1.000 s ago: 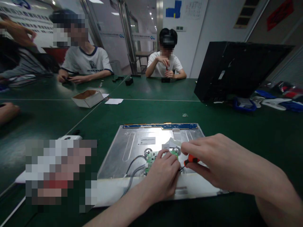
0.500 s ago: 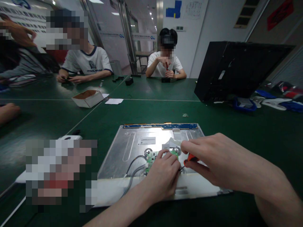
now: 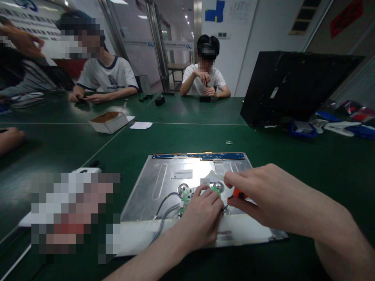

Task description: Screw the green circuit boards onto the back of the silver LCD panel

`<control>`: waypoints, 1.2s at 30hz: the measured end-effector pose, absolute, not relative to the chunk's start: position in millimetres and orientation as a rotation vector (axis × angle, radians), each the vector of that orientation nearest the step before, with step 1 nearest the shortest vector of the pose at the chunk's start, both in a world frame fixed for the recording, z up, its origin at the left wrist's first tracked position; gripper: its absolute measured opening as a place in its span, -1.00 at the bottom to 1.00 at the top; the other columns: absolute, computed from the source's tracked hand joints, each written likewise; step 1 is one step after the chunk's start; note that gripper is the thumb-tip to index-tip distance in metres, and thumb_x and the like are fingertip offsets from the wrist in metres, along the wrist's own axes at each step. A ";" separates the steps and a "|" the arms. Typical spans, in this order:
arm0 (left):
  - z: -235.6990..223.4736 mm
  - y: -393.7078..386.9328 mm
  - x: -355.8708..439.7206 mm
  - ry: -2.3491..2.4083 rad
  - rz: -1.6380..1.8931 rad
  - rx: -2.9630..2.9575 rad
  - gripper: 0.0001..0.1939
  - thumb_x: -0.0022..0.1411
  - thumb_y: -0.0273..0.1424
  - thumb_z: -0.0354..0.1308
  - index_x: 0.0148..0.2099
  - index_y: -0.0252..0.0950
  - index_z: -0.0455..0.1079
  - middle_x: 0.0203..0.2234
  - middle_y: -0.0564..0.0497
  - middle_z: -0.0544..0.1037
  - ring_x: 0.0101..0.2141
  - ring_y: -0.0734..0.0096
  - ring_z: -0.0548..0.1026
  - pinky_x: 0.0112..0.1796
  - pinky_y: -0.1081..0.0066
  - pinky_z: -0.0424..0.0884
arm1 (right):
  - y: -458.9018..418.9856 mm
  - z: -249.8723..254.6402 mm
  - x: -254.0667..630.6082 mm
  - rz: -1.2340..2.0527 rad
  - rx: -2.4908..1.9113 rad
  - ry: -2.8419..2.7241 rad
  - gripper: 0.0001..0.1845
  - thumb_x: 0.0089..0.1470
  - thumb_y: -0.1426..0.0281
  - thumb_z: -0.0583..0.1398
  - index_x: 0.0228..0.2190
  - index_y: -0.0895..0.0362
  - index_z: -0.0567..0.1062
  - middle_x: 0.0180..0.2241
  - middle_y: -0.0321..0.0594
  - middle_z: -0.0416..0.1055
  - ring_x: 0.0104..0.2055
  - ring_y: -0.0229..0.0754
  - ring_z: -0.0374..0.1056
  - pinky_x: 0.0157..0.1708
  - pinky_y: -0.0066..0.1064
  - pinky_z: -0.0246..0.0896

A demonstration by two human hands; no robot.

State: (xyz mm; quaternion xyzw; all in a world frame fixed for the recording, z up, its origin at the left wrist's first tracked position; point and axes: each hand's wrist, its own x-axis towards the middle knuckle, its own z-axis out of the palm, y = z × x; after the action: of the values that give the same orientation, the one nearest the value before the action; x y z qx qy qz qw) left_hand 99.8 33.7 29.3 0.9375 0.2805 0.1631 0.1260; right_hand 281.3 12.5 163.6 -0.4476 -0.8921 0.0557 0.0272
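Note:
A flat metal display panel (image 3: 146, 191) lies in front of me with a small green circuit board (image 3: 185, 195) on its back. My left hand (image 3: 202, 212) presses down on the board with its fingers curled together; the thumb is hidden. In my right hand (image 3: 260, 195) is a screwdriver (image 3: 240, 192) with an orange handle, pinched between thumb and fingers. Its thin shaft slants down to the left toward the board's right edge, close to my left fingers. The tip and any screw there cannot be made out. Grey cables (image 3: 166, 214) run from the board's left side.
A black monitor casing (image 3: 293, 89) stands at the back right, beside a blue tray (image 3: 302, 128). An open cardboard box (image 3: 109, 121) and white paper (image 3: 141, 125) lie to the left. Two people sit across the green table (image 3: 187, 136). A blurred-out item (image 3: 73, 210) is at the left.
My right fingers have shifted slightly around the screwdriver, and a little more of its orange handle shows. My left hand and the panel have stayed in place.

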 end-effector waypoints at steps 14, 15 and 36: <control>30.0 33.5 99.3 0.826 0.460 2.746 -0.84 0.13 -0.47 0.10 -0.19 -0.27 0.36 -0.25 -0.08 0.52 -0.16 0.16 0.45 0.07 0.09 0.16 | 11.1 164.8 282.9 0.231 -1.352 -2.747 -0.90 0.15 0.44 0.14 -0.25 0.05 0.33 -0.42 -0.35 0.44 -0.48 -0.25 0.29 -0.55 -0.42 -0.05; 29.7 33.5 99.4 0.828 0.462 2.747 -0.84 0.13 -0.48 0.10 -0.19 -0.27 0.36 -0.25 -0.08 0.52 -0.16 0.16 0.45 0.07 0.09 0.16 | 11.7 164.2 282.8 0.210 -1.365 -2.749 -0.92 0.16 0.42 0.14 -0.25 0.05 0.33 -0.43 -0.35 0.45 -0.48 -0.24 0.30 -0.55 -0.41 -0.06; 26.9 34.5 99.6 0.820 0.467 2.744 -0.85 0.15 -0.46 0.08 -0.19 -0.26 0.37 -0.26 -0.09 0.52 -0.17 0.15 0.45 0.05 0.09 0.17 | 11.0 164.0 282.5 0.214 -1.362 -2.756 -0.88 0.15 0.42 0.14 -0.23 0.03 0.31 -0.45 -0.37 0.42 -0.50 -0.23 0.27 -0.56 -0.41 -0.09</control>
State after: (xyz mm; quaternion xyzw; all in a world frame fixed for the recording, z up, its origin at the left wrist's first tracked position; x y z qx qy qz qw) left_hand 99.6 34.5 26.9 0.9389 0.2805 0.1598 0.1197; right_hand 282.5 11.0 164.0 -0.4417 -0.8940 0.0696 0.0300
